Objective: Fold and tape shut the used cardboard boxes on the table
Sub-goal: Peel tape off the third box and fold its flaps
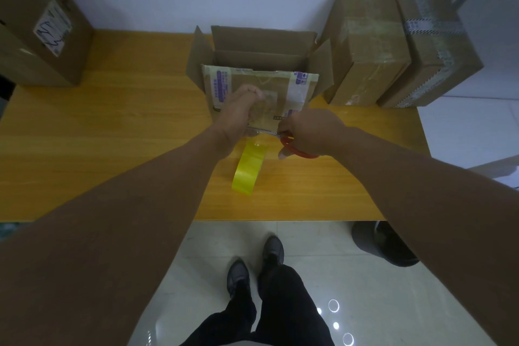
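An open cardboard box stands at the back middle of the wooden table, flaps up, its near side bearing old tape and purple print. My left hand is closed on a clear strip of tape stretched over the box's near face. A yellow tape roll hangs from that strip, resting on the table below. My right hand grips red-handled scissors, with the blades at the tape strip between roll and box.
Two taped-shut cardboard boxes stand at the back right. A large box with a label sits at the back left. The table's near edge is at my legs; a dark bin stands on the floor to the right.
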